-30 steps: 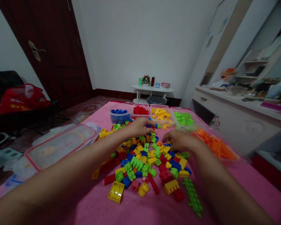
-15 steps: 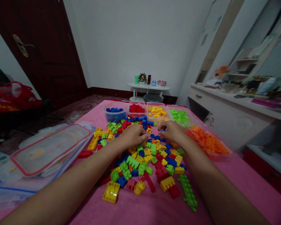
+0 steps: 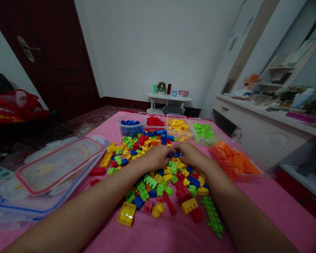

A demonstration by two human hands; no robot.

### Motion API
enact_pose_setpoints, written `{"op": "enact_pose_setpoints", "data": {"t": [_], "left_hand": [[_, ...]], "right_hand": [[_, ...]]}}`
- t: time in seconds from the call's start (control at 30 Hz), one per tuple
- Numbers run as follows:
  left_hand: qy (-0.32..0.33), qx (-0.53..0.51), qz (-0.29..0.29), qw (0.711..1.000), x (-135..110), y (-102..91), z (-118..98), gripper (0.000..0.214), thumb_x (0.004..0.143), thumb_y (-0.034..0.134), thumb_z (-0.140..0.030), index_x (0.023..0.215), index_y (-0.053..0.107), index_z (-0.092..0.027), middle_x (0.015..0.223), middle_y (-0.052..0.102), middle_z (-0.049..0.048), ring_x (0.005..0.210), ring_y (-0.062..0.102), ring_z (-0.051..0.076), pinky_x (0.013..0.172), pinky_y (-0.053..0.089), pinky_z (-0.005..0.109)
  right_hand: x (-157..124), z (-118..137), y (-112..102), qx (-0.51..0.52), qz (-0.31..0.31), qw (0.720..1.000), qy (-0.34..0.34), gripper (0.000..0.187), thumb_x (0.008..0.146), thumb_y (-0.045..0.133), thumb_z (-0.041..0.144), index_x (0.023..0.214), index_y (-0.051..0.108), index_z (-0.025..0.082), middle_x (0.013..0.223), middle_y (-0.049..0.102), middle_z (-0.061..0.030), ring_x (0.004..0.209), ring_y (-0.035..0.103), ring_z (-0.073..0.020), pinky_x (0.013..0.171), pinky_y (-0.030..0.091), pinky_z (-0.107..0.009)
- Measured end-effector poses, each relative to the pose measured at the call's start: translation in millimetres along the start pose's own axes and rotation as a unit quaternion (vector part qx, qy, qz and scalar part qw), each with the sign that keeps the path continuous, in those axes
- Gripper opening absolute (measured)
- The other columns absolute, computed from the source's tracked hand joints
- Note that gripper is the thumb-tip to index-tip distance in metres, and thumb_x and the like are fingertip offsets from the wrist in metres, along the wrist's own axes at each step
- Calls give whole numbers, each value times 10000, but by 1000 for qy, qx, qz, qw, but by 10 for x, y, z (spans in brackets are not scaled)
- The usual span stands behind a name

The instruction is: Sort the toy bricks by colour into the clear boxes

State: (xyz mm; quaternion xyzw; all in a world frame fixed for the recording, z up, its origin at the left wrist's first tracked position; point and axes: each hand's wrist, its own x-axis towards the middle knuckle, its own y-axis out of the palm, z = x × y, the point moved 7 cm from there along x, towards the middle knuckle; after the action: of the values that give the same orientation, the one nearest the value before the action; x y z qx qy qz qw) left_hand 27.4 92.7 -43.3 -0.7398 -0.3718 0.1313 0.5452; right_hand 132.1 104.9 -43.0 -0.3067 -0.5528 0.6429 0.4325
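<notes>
Here, 5 tubs [image 3: 131,131] of single-colour blocks [image 3: 155,121] near left hand [image 3: 160,156] and right hand [image 3: 188,153], grips unclear.

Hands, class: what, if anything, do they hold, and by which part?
It cannot be told: the left hand and right hand nearly meet at blue pieces, but any grip is hidden.

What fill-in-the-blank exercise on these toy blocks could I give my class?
1. The round tub holds ____ blocks.
2. The orange blocks lie nearer the right hand than the ____ hand.
3. Between the box of red blocks and the box of green blocks stands a box of ____ blocks.
4. The cloth under the loose blocks is ____.

Missing words: blue; left; yellow; pink.
</notes>
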Motion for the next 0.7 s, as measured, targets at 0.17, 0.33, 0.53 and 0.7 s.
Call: {"op": "enact_pose_setpoints", "data": {"t": [0.17, 0.33, 0.53, 0.7], "left_hand": [[-37, -54, -73, 995, -28, -160, 66, 478, 692, 574, -156, 1165, 570, -226, 895, 669, 36, 812, 603, 177, 723, 462, 261], [-173, -422, -112, 883, -14, -230, 242, 379, 725, 558, -156, 1103, 543, -155, 789, 610, 32, 665, 599, 131, 629, 508, 261], [-283, -729, -23, 623, -73, -44, 195, 293, 870, 413, -330, 1042, 527, -123, 739, 588, 58, 631, 636, 140, 573, 541, 246], [-248, -795, 75, 548, -80, 33, 10, 447, 893, 325, -498, 983, 557, -128, 685, 602, 63, 591, 628, 147, 446, 486, 188]], "right_hand": [[7, -122, -109, 21, -23, 999, 41, 279, 645, 644, 173, 924, 648, 158, 864, 655, -43, 764, 577, -157, 646, 397, -218], [41, -170, -252, 69, -104, 990, 72, 295, 692, 624, 179, 982, 671, 148, 919, 673, -68, 810, 593, -175, 711, 427, -254], [9, 105, -525, 203, -196, 957, 60, 299, 740, 627, 219, 1027, 660, 144, 915, 686, -67, 800, 609, -161, 736, 463, -271], [5, 570, -639, 186, -199, 962, -15, 334, 686, 681, 207, 1018, 665, 174, 968, 659, -68, 792, 605, -149, 725, 472, -269]]}}
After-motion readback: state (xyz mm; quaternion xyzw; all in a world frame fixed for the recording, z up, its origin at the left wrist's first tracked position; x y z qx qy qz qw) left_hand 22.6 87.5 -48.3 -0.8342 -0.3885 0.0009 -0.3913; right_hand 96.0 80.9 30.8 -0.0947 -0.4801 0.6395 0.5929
